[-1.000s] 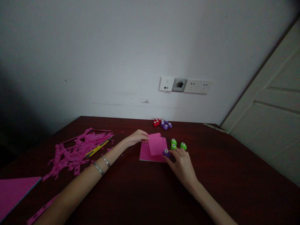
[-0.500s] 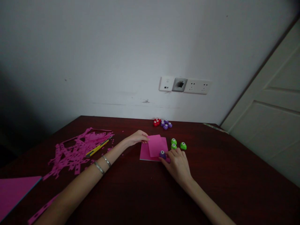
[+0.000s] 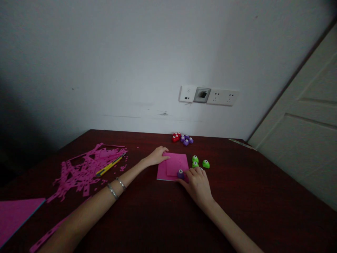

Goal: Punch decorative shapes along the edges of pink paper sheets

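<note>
A small pink paper square lies over a larger pink sheet in front of me. My left hand holds the small square at its upper left edge, the thumb on top. At its lower right corner is a purple craft paper punch with a white round button. My right hand grips this punch between thumb and fingers; whether the paper is in its slot I cannot tell. Several green punches stand just beyond my right hand, one of them partly covered by it.
Purple punches and red punches cluster near the wall. Left of my arm lie a heap of punched pink scraps and a yellow cutter knife. A stack of pink paper is at the left front, a ruler-like strip at far right.
My right hand has moved the purple punch left along the small square to its lower corner. The small square has lowered onto the larger sheet, and my left thumb has come further over it.
</note>
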`<state>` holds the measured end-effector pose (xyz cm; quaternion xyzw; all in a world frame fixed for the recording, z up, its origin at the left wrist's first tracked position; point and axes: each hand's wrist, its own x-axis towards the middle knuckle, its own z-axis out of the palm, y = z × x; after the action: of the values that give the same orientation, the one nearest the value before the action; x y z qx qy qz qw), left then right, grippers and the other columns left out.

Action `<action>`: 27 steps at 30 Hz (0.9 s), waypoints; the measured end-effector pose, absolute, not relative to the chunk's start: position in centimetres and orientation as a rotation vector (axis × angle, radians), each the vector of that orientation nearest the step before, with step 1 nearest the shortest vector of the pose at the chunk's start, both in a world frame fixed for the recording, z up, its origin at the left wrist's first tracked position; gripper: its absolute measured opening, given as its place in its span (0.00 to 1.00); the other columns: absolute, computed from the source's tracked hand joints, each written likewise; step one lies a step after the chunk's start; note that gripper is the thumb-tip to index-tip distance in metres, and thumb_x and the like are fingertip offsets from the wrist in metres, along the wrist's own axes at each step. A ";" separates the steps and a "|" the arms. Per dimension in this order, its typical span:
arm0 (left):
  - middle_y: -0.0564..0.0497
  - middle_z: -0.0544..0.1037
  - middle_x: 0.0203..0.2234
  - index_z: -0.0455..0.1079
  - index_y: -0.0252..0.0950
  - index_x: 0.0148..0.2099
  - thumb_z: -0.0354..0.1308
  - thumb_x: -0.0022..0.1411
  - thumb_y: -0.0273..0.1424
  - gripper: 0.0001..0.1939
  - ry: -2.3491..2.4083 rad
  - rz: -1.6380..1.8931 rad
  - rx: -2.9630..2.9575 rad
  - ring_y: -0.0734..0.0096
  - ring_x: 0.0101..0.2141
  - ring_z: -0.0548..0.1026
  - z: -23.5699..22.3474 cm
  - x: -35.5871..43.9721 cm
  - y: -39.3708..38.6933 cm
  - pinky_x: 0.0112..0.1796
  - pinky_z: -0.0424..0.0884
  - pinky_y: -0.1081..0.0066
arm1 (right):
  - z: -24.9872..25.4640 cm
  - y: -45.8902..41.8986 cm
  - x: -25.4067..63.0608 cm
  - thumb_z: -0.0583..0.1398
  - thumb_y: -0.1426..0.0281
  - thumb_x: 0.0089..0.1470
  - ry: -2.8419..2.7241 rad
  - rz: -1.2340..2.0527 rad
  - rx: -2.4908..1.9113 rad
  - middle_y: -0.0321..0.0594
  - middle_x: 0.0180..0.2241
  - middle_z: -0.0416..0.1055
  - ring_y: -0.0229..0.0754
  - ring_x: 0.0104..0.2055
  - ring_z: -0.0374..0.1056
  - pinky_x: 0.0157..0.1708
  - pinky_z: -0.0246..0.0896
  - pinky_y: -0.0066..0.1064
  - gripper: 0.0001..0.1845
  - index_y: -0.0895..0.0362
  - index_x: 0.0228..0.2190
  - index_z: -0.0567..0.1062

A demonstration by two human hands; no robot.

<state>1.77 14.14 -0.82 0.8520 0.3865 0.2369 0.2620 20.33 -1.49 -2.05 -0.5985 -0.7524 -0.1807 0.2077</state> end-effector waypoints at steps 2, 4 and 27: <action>0.41 0.70 0.47 0.68 0.33 0.49 0.60 0.50 0.38 0.24 0.957 0.620 2.496 0.59 0.47 0.65 -0.2 1.6 13.7 0.48 0.59 0.65 | -2.1 -1.7 20.6 0.61 0.60 0.49 -2.111 -0.463 -1.644 0.42 0.28 0.69 0.47 0.35 0.60 0.35 0.50 0.36 0.12 0.57 0.27 0.73; 0.42 0.65 0.53 0.67 0.36 0.51 0.60 0.50 0.41 0.26 0.828 0.488 2.599 0.57 0.52 0.59 0.3 1.4 13.4 0.51 0.54 0.63 | -2.1 -1.9 20.9 0.61 0.63 0.50 -2.118 -0.434 -1.610 0.41 0.28 0.69 0.46 0.35 0.60 0.35 0.50 0.35 0.09 0.57 0.28 0.73; 0.46 0.54 0.60 0.57 0.43 0.59 0.62 0.46 0.44 0.39 0.724 -0.019 2.484 0.56 0.62 0.41 0.8 1.6 12.1 0.57 0.36 0.52 | -2.0 -2.0 20.6 0.57 0.71 0.53 -2.166 -0.380 -1.560 0.40 0.27 0.69 0.44 0.34 0.59 0.36 0.52 0.34 0.05 0.56 0.27 0.73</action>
<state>1.63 12.12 0.76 0.9234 0.2690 -0.0070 0.2737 20.59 -2.04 -2.02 -0.5643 -0.7836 -0.1373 0.2207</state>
